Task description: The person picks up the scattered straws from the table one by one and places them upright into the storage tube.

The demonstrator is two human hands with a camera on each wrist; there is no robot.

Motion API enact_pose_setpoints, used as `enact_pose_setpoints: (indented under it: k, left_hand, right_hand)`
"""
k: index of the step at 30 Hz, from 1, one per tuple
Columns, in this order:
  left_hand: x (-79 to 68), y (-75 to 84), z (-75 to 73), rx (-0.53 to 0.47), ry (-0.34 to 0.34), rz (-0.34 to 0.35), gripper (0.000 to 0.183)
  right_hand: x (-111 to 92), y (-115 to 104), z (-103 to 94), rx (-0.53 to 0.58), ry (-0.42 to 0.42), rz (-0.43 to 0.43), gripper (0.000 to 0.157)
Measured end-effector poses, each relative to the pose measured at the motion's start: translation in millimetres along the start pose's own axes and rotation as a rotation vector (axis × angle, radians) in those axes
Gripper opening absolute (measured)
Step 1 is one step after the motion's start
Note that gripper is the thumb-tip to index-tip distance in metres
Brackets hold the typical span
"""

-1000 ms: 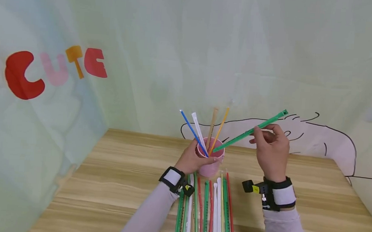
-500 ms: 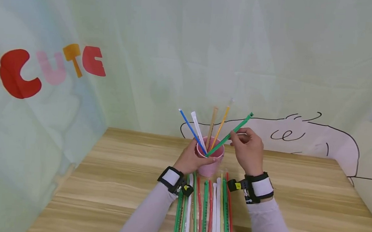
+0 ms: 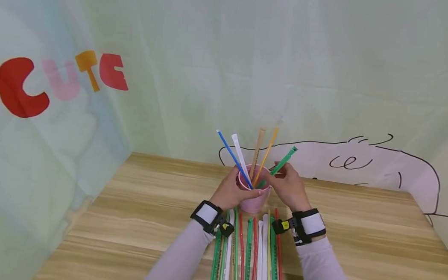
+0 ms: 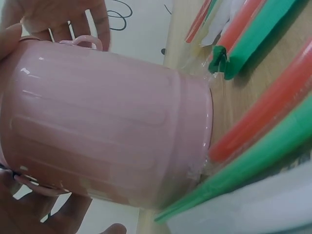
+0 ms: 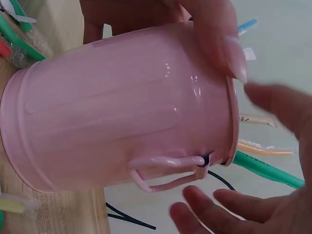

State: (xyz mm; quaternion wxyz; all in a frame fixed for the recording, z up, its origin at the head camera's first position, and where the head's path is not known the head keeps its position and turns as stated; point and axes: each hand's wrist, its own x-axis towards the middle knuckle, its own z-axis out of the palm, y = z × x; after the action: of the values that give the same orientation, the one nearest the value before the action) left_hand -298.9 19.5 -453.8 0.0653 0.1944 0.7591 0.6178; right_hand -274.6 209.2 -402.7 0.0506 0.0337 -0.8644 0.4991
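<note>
My left hand point(image 3: 228, 191) grips a small pink bucket point(image 3: 252, 204) by its upper side, thumb across the front below the rim. Inside lean a blue straw point(image 3: 228, 149), a white-wrapped straw point(image 3: 237, 147), a brown one point(image 3: 260, 142) and an orange one point(image 3: 271, 143). A green-wrapped straw point(image 3: 287, 156) slants out over the right rim, its lower end inside. Around it is my right hand point(image 3: 291, 189), thumb at the rim. In the right wrist view the fingers point(image 5: 219, 209) are spread, apart from the green straw. A loop handle point(image 5: 165, 168) hangs on the bucket's side.
In front of the bucket, several wrapped straws point(image 3: 248, 253) in green, red, white and yellow lie side by side on the wooden table point(image 3: 146, 221). A pale printed cloth point(image 3: 197, 78) rises behind the table's back edge.
My right hand has moved left and down to the bucket, bringing the green straw into it, and its fingers have loosened from the straw. The left hand keeps holding the bucket.
</note>
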Motion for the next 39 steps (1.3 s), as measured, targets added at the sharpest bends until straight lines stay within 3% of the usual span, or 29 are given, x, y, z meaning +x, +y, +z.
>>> enact_pose_setpoints:
  k: [2, 5, 13, 16, 21, 28, 34, 39]
  left_hand:
    - [-0.4, 0.7, -0.6, -0.003, 0.000, 0.006, 0.087]
    - [-0.8, 0.1, -1.7, 0.011, 0.006, 0.033, 0.085]
    - [-0.5, -4.4, -1.3, 0.090, 0.022, 0.073, 0.080]
    - [-0.9, -4.9, -1.4, 0.091, 0.027, 0.083, 0.081]
    - [-0.2, -5.7, -1.6, 0.091, 0.028, 0.075, 0.083]
    - [0.6, -6.4, -6.1, 0.140, 0.028, 0.061, 0.086]
    - [-9.7, -0.8, -12.5, 0.256, 0.051, 0.048, 0.096]
    - [-27.5, 10.2, -23.0, 0.424, 0.062, 0.048, 0.101]
  right_hand:
    - [-0.6, 0.3, -0.7, 0.000, -0.082, 0.031, 0.079]
    - [-1.0, 0.9, 1.9, 0.024, -0.177, 0.025, 0.085]
    - [-8.9, -15.7, 13.3, 0.223, -0.283, -0.108, 0.063]
    - [-15.6, -29.4, 13.4, 0.271, -0.275, -0.118, 0.055]
    - [-22.1, -38.2, 14.5, 0.198, -0.191, -0.066, 0.070]
    - [-9.6, -15.3, 22.1, 0.094, -0.133, 0.002, 0.087]
    - [-11.4, -7.6, 25.8, 0.056, -0.122, 0.044, 0.093]
    - [-12.0, -6.2, 23.7, 0.034, -0.116, 0.031, 0.093]
